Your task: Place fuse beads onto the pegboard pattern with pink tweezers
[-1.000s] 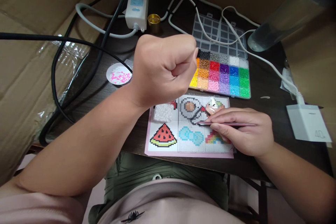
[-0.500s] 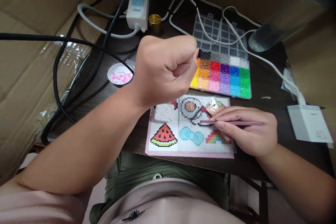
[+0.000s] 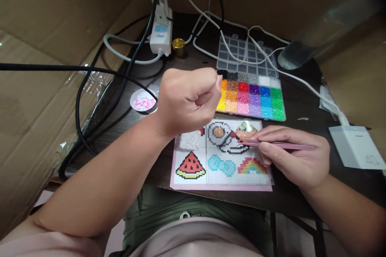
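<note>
My left hand (image 3: pixel 189 98) is raised above the table in a closed fist; anything inside it is hidden. In my right hand (image 3: pixel 297 156) is a pair of pink tweezers (image 3: pixel 283 145), its tips pointing left over a clear pegboard (image 3: pixel 223 180). Beneath the tips lies a partly beaded figure with a black outline (image 3: pixel 237 149) and a little red. The board covers part of a printed pattern sheet, which shows a watermelon slice (image 3: pixel 190 165), a blue bow (image 3: pixel 222 164) and a rainbow (image 3: pixel 252 166). A block of white beads (image 3: pixel 190 140) sits on the sheet's left side.
Behind the pegboard stands an open bead box (image 3: pixel 255 91) with many colours. A white dish (image 3: pixel 142 100) of pink and white beads is at left. Cables run around a power strip (image 3: pixel 161 34), a small gold cup (image 3: pixel 178 47) and a white charger (image 3: pixel 358 146).
The tweezers' tips have moved a little right and away from the board's black outline. My left fist stays closed. The whole view has shifted, with the table lower in the picture.
</note>
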`<action>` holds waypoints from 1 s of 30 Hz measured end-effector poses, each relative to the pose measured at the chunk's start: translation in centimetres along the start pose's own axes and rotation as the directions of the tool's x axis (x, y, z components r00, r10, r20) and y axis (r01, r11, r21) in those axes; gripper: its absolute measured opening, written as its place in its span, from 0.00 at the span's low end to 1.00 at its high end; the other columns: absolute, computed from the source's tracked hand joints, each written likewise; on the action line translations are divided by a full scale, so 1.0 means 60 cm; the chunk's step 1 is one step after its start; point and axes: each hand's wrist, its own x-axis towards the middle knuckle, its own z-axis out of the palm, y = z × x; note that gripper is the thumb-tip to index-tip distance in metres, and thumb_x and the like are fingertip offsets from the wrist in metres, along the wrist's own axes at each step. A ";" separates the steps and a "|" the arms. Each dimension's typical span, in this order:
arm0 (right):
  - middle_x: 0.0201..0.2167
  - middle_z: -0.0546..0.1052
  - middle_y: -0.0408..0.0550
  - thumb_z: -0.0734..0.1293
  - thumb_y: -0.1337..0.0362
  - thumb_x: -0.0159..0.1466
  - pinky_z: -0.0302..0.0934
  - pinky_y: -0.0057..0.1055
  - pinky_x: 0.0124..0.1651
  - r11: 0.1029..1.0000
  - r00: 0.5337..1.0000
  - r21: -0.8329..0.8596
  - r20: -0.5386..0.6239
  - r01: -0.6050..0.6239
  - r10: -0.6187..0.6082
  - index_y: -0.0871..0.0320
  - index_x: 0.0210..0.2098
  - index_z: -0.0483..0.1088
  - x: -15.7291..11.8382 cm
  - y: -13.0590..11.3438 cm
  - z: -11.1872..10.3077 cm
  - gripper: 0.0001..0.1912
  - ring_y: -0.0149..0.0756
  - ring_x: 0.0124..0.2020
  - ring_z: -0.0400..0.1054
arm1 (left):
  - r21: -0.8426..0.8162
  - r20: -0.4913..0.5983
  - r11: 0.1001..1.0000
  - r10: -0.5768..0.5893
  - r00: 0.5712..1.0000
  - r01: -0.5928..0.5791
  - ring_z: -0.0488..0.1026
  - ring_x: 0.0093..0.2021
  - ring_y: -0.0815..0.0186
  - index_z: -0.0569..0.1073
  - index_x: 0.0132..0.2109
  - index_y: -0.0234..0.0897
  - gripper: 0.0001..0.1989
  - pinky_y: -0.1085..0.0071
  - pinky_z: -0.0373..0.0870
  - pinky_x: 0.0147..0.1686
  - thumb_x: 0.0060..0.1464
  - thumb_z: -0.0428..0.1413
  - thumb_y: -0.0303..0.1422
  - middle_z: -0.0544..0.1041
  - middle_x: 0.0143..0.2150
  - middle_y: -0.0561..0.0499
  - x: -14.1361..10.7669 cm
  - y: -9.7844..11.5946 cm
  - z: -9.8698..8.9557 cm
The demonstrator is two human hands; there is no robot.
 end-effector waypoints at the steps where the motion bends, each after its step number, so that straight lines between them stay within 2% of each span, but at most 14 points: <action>1: 0.44 0.97 0.53 0.86 0.60 0.77 0.78 0.33 0.22 0.997 0.999 0.059 -0.014 -0.047 0.047 0.47 0.47 0.97 0.001 -0.001 0.001 0.01 0.38 0.22 0.83 | -0.035 -0.007 0.999 0.028 1.000 -0.028 0.46 0.19 0.77 0.48 0.35 0.43 0.31 0.69 0.48 0.19 0.67 0.63 0.15 0.45 0.25 0.62 0.002 0.000 0.001; 2: 0.44 0.96 0.53 0.86 0.57 0.77 0.75 0.33 0.19 0.989 0.995 0.119 -0.029 -0.088 0.092 0.47 0.46 0.96 0.002 -0.001 0.002 0.03 0.36 0.19 0.79 | -0.073 -0.021 0.996 0.055 0.998 -0.057 0.44 0.19 0.78 0.48 0.35 0.43 0.31 0.69 0.46 0.18 0.67 0.63 0.15 0.43 0.25 0.62 0.003 0.000 0.003; 5: 0.38 0.94 0.53 0.88 0.54 0.75 0.71 0.33 0.18 0.951 0.983 0.269 -0.066 -0.150 0.174 0.50 0.41 0.95 0.008 0.001 0.003 0.09 0.34 0.17 0.75 | -0.110 -0.073 0.993 -0.049 0.996 0.040 0.39 0.20 0.78 0.47 0.35 0.42 0.33 0.65 0.40 0.18 0.71 0.64 0.17 0.41 0.25 0.62 0.008 0.006 0.008; 7: 0.34 0.92 0.51 0.89 0.52 0.73 0.69 0.31 0.17 0.918 0.974 0.346 -0.052 -0.191 0.222 0.52 0.39 0.93 0.014 0.003 0.001 0.13 0.32 0.16 0.73 | -0.130 -0.103 0.989 -0.082 0.991 0.068 0.38 0.20 0.78 0.48 0.33 0.40 0.34 0.65 0.39 0.18 0.75 0.66 0.23 0.41 0.25 0.62 0.008 0.012 0.011; 9: 0.30 0.90 0.48 0.90 0.52 0.72 0.69 0.30 0.16 0.882 0.958 0.396 -0.021 -0.254 0.286 0.53 0.40 0.92 0.019 0.004 -0.002 0.13 0.31 0.15 0.70 | -0.119 -0.130 0.989 -0.101 0.986 0.086 0.39 0.20 0.78 0.49 0.32 0.39 0.36 0.64 0.40 0.19 0.80 0.67 0.33 0.45 0.24 0.61 0.007 0.016 0.014; 11: 0.27 0.88 0.45 0.91 0.52 0.71 0.69 0.29 0.16 0.852 0.941 0.424 -0.002 -0.307 0.340 0.52 0.41 0.91 0.021 0.005 -0.004 0.13 0.31 0.15 0.70 | -0.116 -0.136 0.985 -0.143 0.980 0.128 0.46 0.21 0.78 0.51 0.30 0.38 0.37 0.64 0.41 0.20 0.85 0.63 0.42 0.50 0.23 0.59 0.003 0.017 0.016; 13: 0.27 0.87 0.44 0.91 0.54 0.71 0.68 0.29 0.16 0.833 0.929 0.441 0.006 -0.334 0.369 0.52 0.42 0.91 0.022 0.005 -0.004 0.12 0.31 0.15 0.70 | -0.173 -0.134 0.977 -0.148 0.980 0.124 0.50 0.20 0.78 0.53 0.31 0.38 0.36 0.65 0.41 0.19 0.86 0.60 0.47 0.53 0.23 0.58 -0.001 0.014 0.020; 16: 0.27 0.87 0.44 0.91 0.53 0.70 0.67 0.29 0.17 0.824 0.924 0.444 0.024 -0.351 0.381 0.52 0.43 0.92 0.022 0.007 -0.006 0.12 0.32 0.16 0.71 | -0.265 -0.146 0.956 -0.172 0.974 0.129 0.45 0.20 0.77 0.50 0.32 0.39 0.35 0.65 0.41 0.19 0.88 0.57 0.48 0.51 0.24 0.58 -0.005 0.011 0.025; 19: 0.26 0.87 0.44 0.91 0.52 0.69 0.66 0.30 0.17 0.840 0.926 0.407 0.039 -0.358 0.376 0.52 0.43 0.91 0.024 0.010 -0.010 0.14 0.32 0.15 0.70 | -0.273 -0.177 0.943 -0.242 0.954 0.188 0.45 0.22 0.76 0.46 0.33 0.40 0.36 0.63 0.42 0.22 0.86 0.57 0.47 0.47 0.26 0.57 -0.005 0.013 0.029; 21: 0.26 0.87 0.44 0.91 0.52 0.68 0.66 0.31 0.17 0.851 0.923 0.373 0.046 -0.370 0.382 0.52 0.43 0.90 0.025 0.010 -0.012 0.15 0.33 0.15 0.70 | -0.262 -0.187 0.950 -0.220 0.957 0.167 0.44 0.21 0.76 0.47 0.32 0.40 0.36 0.62 0.41 0.21 0.86 0.57 0.48 0.46 0.25 0.57 -0.005 0.016 0.028; 23: 0.25 0.86 0.44 0.92 0.53 0.66 0.67 0.31 0.18 0.848 0.913 0.354 0.048 -0.395 0.405 0.52 0.42 0.90 0.026 0.008 -0.011 0.15 0.33 0.15 0.70 | -0.197 -0.154 0.962 -0.219 0.963 0.187 0.45 0.20 0.76 0.49 0.31 0.40 0.37 0.61 0.42 0.20 0.87 0.55 0.51 0.48 0.24 0.56 -0.005 0.020 0.024; 26: 0.25 0.86 0.44 0.95 0.52 0.62 0.67 0.31 0.18 0.835 0.905 0.376 0.023 -0.402 0.425 0.50 0.40 0.92 0.026 0.002 -0.004 0.17 0.32 0.16 0.70 | -0.003 -0.096 0.961 -0.275 0.957 0.276 0.53 0.20 0.75 0.55 0.29 0.40 0.38 0.63 0.50 0.21 0.89 0.51 0.55 0.54 0.23 0.55 -0.007 0.028 0.013; 28: 0.24 0.85 0.43 0.97 0.49 0.60 0.67 0.31 0.18 0.831 0.908 0.400 0.009 -0.387 0.419 0.49 0.39 0.93 0.025 -0.001 -0.001 0.18 0.31 0.15 0.69 | 0.062 -0.073 0.963 -0.257 0.964 0.261 0.56 0.20 0.76 0.58 0.29 0.40 0.37 0.66 0.55 0.21 0.89 0.52 0.51 0.55 0.23 0.56 -0.007 0.031 0.007; 30: 0.23 0.85 0.43 0.97 0.47 0.59 0.68 0.31 0.18 0.833 0.912 0.402 0.010 -0.380 0.411 0.48 0.38 0.93 0.025 -0.002 -0.002 0.19 0.31 0.15 0.69 | 0.053 -0.056 0.977 -0.203 0.978 0.206 0.57 0.20 0.77 0.57 0.30 0.40 0.33 0.67 0.57 0.23 0.89 0.55 0.42 0.55 0.24 0.57 -0.007 0.029 0.004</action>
